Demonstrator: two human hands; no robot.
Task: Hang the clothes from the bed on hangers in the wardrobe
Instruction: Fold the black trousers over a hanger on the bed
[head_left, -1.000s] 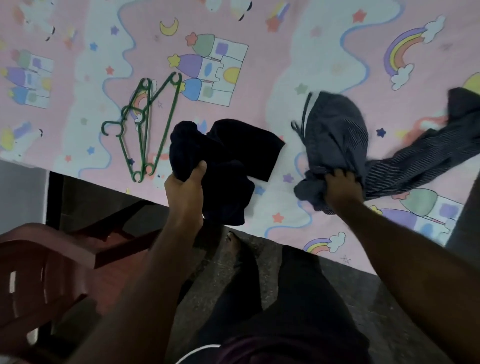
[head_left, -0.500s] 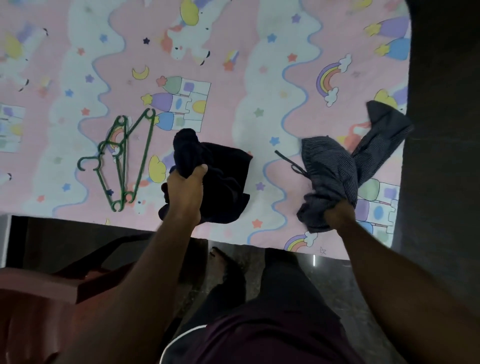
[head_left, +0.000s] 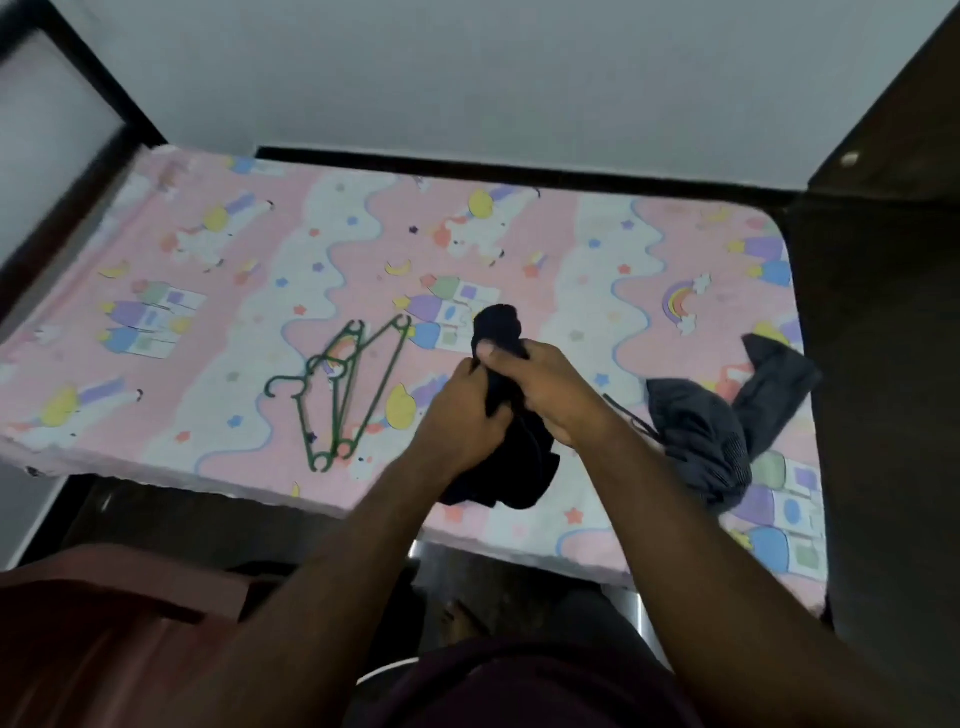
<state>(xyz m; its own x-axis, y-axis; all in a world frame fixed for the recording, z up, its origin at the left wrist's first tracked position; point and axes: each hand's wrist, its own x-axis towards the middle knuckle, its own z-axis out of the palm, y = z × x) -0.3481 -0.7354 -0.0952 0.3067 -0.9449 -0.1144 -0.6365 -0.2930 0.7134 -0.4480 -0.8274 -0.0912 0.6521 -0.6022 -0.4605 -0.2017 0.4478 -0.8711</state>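
Left hand (head_left: 466, 413) and right hand (head_left: 551, 387) grip the black garment (head_left: 522, 470) above the bed (head_left: 582, 249).

Loads of open sheet on the bed (head_left: 208, 260) left of the green hangers (head_left: 343, 395) and along the far wall (head_left: 467, 78). Black garment (head_left: 514, 462) blocked the middle, grey garment (head_left: 696, 436) crowded the right end beside the dark cabinet (head_left: 883, 364); red chair (head_left: 104, 623) sat lower-left.

A reddish-brown plastic chair (head_left: 104, 623) stood at the lower left on the dark speckled floor (head_left: 519, 577), a plain grey wall (head_left: 467, 78) filled the top of the view, and 1 frosted window pane (head_left: 47, 114) in a dark frame sat at the upper left.
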